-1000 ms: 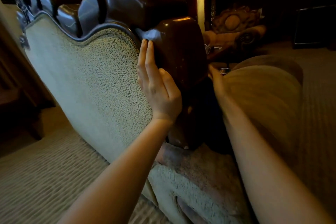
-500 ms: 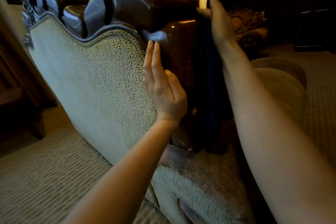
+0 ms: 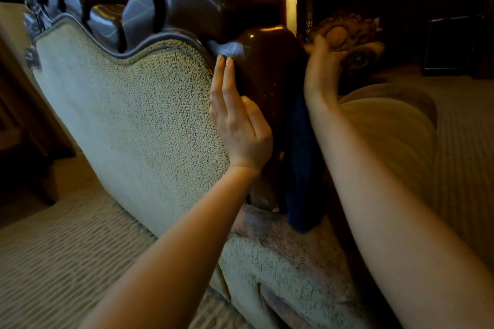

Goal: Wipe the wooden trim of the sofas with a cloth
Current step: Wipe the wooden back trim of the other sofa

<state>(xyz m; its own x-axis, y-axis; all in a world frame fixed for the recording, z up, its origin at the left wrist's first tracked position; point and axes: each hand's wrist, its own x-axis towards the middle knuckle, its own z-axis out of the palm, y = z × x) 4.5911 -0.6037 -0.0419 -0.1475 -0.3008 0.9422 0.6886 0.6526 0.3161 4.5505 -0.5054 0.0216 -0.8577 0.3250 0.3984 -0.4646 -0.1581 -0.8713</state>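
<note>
The sofa's dark glossy wooden trim [image 3: 262, 67] runs along the top of the backrest and down its right end post. My left hand [image 3: 239, 125] lies flat with straight fingers against the near side of that post, at the edge of the beige upholstery [image 3: 133, 120]. A dark blue cloth [image 3: 300, 168] hangs down the far side of the post. My right hand [image 3: 318, 69] presses the cloth against the wood near the top, fingers pointing up; its palm side is hidden.
A rounded beige armrest or cushion [image 3: 387, 125] lies right of the post. Another carved sofa [image 3: 344, 35] stands in the dim background. Striped carpet [image 3: 53, 262] covers the floor. A dark cabinet [image 3: 451, 45] is at the far right.
My right hand swept the cloth up the post from low to the top, then came back down a little. My left hand has stayed in place.
</note>
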